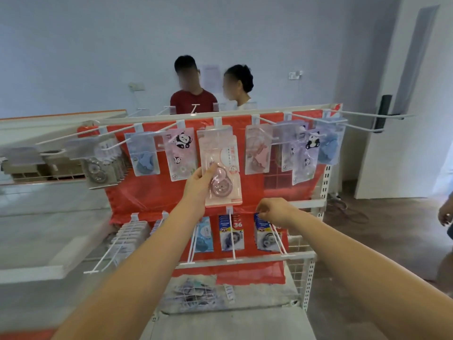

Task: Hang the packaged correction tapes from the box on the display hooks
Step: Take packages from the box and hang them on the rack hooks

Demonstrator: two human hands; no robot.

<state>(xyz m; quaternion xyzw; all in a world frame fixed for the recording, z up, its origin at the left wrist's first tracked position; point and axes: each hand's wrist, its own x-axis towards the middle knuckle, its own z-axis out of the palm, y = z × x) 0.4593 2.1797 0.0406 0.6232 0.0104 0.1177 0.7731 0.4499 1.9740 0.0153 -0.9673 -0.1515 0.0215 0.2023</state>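
The left hand (199, 182) grips a pink packaged correction tape (221, 168) by its lower left edge, thumb across the front of the blister and fingers behind. The pack stands upright with its top against the middle hook (217, 122) of the upper rail; whether the hang hole is already over the hook cannot be told. Just left of this hand hangs a panda pack (181, 153), its lower corner almost touching the knuckles, and farther left a blue pack (144, 153). To the right of the held pack there is a narrow strip of bare red backing (152, 190), then another pink pack (257, 149), so the pack has little side room. Below the hand the red backing is bare down to the lower rail.

The right hand (272, 211) is lower and to the right of the left, fingers curled at the top edge of the blue-and-yellow packs (263, 231) on a lower hook; whether it pinches one cannot be told. Left of it hang more packs (231, 231) on the neighbouring hook, whose long white prongs jut out toward the arms.

Beneath both forearms a wire basket (300, 271) holds loose packages (193, 290). Beyond the rack's top edge stand two people (193, 99). Far right, past the rack's end post, is open wooden floor (382, 231) and another person's hand (445, 214).
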